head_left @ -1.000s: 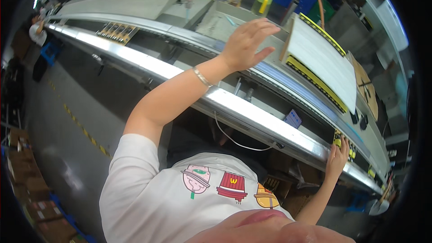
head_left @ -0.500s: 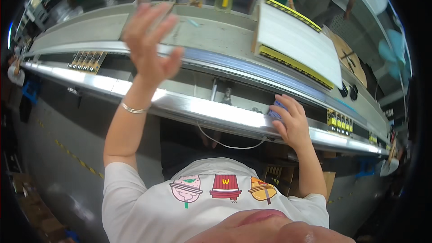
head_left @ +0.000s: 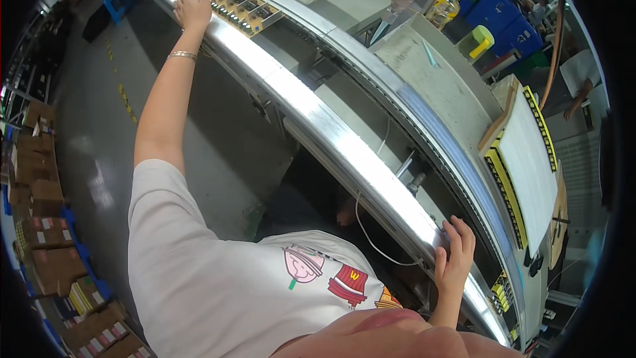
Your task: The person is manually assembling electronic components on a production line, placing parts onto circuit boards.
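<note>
Tan circuit boards (head_left: 246, 8) by left hand (head_left: 191, 10)

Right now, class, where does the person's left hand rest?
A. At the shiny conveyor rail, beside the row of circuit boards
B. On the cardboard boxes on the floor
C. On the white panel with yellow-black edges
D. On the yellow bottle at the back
A: the left hand, arm stretched far out, lies at the metal rail right next to the circuit boards, well away from the other things.
</note>
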A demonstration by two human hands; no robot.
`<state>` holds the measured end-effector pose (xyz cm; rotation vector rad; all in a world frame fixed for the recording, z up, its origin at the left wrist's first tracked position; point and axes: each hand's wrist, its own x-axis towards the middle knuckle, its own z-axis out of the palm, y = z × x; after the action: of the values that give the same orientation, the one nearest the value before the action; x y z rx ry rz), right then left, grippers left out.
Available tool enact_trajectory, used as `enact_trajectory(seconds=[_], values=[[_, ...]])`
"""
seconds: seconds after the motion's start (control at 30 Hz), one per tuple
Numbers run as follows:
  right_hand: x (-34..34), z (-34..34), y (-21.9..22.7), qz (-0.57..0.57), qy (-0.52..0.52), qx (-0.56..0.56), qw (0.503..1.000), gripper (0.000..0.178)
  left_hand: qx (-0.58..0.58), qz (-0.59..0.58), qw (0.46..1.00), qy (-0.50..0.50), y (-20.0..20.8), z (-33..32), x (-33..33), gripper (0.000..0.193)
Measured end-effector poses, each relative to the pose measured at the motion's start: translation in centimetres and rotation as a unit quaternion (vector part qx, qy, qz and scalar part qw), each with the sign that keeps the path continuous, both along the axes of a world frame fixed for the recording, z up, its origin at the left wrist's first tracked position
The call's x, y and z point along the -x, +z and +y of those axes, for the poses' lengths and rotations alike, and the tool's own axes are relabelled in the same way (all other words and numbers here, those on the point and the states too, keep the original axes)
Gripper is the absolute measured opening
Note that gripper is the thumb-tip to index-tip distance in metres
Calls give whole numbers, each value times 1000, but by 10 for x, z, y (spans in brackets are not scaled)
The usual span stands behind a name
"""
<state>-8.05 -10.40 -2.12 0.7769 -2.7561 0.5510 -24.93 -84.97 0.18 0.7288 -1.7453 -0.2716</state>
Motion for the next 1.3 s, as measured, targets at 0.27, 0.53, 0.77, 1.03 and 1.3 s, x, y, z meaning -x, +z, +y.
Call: enact_trajectory(seconds=[0.27, 0.53, 0.77, 1.03, 1.3], values=[[-7, 10, -3, -3, -29, 14, 999, 45, -75, -135, 985, -74, -3, -4, 5, 99], [9, 14, 9, 19, 34, 17, 999, 42, 56, -335, 939, -61, -36, -16, -19, 59], [83, 69, 69, 182, -103, 108, 972, 40, -73, -214, 955, -192, -23, 60, -42, 76], [275, 245, 77, 188, -338, 43, 921, 54, -117, -232, 890, -374, -11, 173, -74, 65], [334, 275, 85, 65, -334, -33, 940, 55, -164, -275, 819, -476, -1, 278, -106, 55]])
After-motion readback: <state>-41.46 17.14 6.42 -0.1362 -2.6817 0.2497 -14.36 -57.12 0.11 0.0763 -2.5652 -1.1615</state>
